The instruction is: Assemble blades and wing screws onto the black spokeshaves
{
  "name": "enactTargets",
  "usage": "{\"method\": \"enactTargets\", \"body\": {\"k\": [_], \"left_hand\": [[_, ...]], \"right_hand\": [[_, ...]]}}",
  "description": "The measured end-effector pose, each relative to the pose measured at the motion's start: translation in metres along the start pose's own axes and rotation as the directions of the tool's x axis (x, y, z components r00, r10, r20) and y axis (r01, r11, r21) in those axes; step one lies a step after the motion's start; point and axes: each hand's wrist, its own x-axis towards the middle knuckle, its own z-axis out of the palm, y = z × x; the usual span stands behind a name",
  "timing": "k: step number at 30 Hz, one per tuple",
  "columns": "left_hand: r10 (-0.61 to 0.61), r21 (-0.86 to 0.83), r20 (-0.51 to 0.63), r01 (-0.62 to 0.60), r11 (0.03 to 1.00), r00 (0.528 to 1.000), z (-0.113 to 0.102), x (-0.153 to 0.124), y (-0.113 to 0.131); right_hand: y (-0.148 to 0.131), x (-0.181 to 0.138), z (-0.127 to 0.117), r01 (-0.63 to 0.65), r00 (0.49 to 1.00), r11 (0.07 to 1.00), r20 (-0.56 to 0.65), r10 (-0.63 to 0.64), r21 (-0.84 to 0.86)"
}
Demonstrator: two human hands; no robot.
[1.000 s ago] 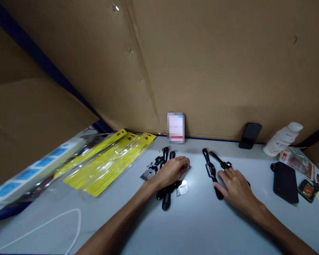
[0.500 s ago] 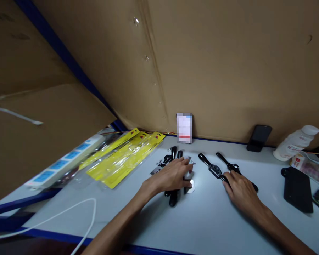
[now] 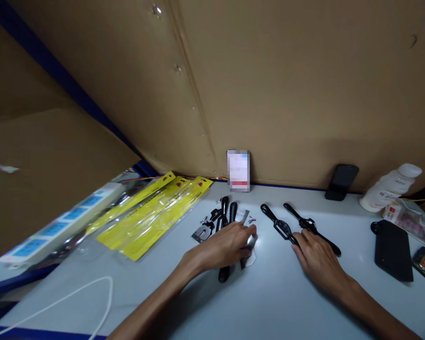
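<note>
My left hand (image 3: 230,243) is over the middle of the table, fingers curled round a shiny metal blade (image 3: 248,259), partly hidden and blurred. Under and beside that hand lie black spokeshave bodies (image 3: 224,208), with loose black caps and a slotted blade (image 3: 202,232) to their left. Another flat blade (image 3: 241,216) and small thumbscrews (image 3: 251,219) show just beyond the fingers. My right hand (image 3: 315,248) is closed on the near handle of a black spokeshave (image 3: 285,229) lying slantwise. A second spokeshave (image 3: 307,224) runs beneath that hand's fingers.
Yellow blister packs (image 3: 152,219) and a white power strip (image 3: 62,226) lie at the left, near a white cable (image 3: 109,297). A screen (image 3: 238,171) and a dark phone (image 3: 342,182) lean on the back panel. A bottle (image 3: 389,189) and black case (image 3: 393,250) stand right.
My left hand has shifted slightly nearer me, uncovering a flat blade and thumbscrew beyond it; the metal by its fingers has moved. My right hand stays on the spokeshave. The view has turned slightly right.
</note>
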Motion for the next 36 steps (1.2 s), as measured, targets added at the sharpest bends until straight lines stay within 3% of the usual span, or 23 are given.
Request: {"method": "enactTargets", "body": {"k": [3,9,12,15,19,24,29,36], "left_hand": [[0.027,-0.029,0.000,-0.027,0.999,1.000,-0.001,-0.002,0.005],[-0.003,0.061,0.062,0.000,0.998,0.998,0.010,-0.002,0.014],[-0.010,0.000,0.087,0.010,1.000,0.996,0.016,0.003,0.007],[0.058,-0.106,0.087,-0.048,0.993,0.995,0.016,0.011,0.000],[0.132,-0.379,-0.072,-0.149,0.913,0.989,0.012,0.022,-0.001],[-0.033,-0.614,-0.236,-0.122,0.780,0.971,0.023,0.038,0.003],[-0.072,-0.600,-0.236,-0.087,0.795,0.969,0.040,0.045,0.009],[-0.062,-0.460,-0.307,-0.091,0.883,0.950,0.044,0.040,0.021]], "right_hand": [[-0.001,0.001,-0.001,-0.004,1.000,1.000,-0.017,0.004,-0.001],[-0.009,0.003,-0.009,-0.066,0.992,0.998,0.110,0.067,-0.018],[-0.011,0.003,-0.012,-0.063,0.990,0.998,0.128,0.065,-0.019],[-0.010,0.002,-0.013,-0.026,0.993,0.999,0.113,0.030,-0.031],[-0.011,-0.001,-0.016,0.071,0.992,0.997,0.107,-0.066,-0.036],[-0.015,-0.006,-0.020,0.243,0.965,0.966,0.119,-0.232,-0.085],[-0.020,-0.008,-0.021,0.310,0.950,0.939,0.083,-0.300,-0.150],[-0.019,-0.008,-0.022,0.387,0.921,0.897,0.144,-0.363,-0.213]]}}
